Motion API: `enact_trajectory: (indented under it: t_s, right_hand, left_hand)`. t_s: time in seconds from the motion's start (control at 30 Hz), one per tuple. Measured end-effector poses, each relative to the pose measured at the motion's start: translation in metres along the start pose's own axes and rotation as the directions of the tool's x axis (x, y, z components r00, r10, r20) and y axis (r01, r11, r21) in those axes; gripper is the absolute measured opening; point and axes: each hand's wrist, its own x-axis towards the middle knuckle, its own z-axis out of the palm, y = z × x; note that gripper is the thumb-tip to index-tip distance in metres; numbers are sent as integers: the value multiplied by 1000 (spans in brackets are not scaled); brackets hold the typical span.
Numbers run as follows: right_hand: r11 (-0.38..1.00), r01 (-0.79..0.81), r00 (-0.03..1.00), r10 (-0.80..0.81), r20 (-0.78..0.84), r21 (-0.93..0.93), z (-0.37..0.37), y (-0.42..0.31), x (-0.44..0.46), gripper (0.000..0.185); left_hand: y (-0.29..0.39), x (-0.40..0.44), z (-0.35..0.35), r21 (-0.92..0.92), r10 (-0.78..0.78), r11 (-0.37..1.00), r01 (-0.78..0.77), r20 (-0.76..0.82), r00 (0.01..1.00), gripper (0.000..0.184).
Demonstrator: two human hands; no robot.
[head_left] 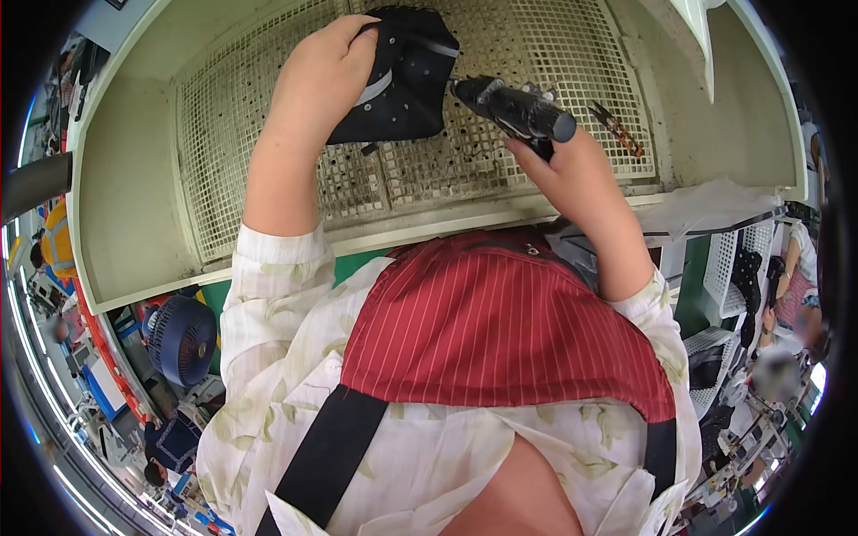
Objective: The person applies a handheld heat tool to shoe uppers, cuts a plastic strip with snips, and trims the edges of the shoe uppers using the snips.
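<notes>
A: What does the person hold in this picture?

B: A black cloth piece (407, 85), cap-like in its curve, in the left hand (326, 71). The thumb and fingers grip its upper left edge, the thumb lying across the top.

A: And its look?

B: Dark and soft-sided, with a few folds in the fabric. Small pale dots are scattered over the surface, some like eyelets, though they are too small to be sure. A curved pale band shows near the thumb, and a narrow grey strip runs by the upper right edge. The lower edge is fairly straight.

A: Where is it?

B: Over the left-centre part of a perforated grid (581, 54) in a pale green tray (134, 179). Whether it rests there or is raised cannot be told.

A: The right hand?

B: The right hand (576, 179) is wrapped around a black tool (518, 107) with a round butt end. Its narrow front end points at the cloth, just beside the right edge; contact is unclear.

A: What lies nearby?

B: Orange-handled snips (618, 129) on the grid, right of the tool. A red pinstriped apron (509, 330) covers the person's front below the tray.
</notes>
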Motion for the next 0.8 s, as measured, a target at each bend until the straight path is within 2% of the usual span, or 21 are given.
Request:
enact_trajectory:
  t_s: [0.1,0.37,0.43,0.5,0.63,0.67,0.73,0.8]
  right_hand:
    - [999,-40,997,40,67,-3,-10,-1,-8,32]
    - [998,-48,998,47,32,39,-22,-4,-17,31]
    - [999,-33,999,33,17,39,-22,-6,-16,30]
    - [995,-20,999,24,-35,102,-18,-5,-14,29]
    - [999,-4,998,7,-69,43,-15,-12,-7,30]
    - [996,-68,997,70,-33,63,-16,-15,-5,31]
    - [999,-48,998,48,-40,4,-14,-16,-2,32]
    - [998,-6,998,2,-61,-70,-11,-14,1,35]
  left_hand:
    - [1,-2,1,5,-30,1000,30,14,999,33]
    - [6,3,2,-10,28,1000,-28,-17,999,32]
    - [20,11,0,101,28,994,-31,35,999,30]
    - [31,21,0,128,48,990,-53,40,998,30]
    - [55,41,-7,223,48,973,-65,83,995,28]
    - [57,45,-7,220,40,974,-53,64,997,28]
    - [59,51,-7,271,17,961,-55,142,990,29]
    - [61,55,-6,262,16,964,-49,128,992,29]
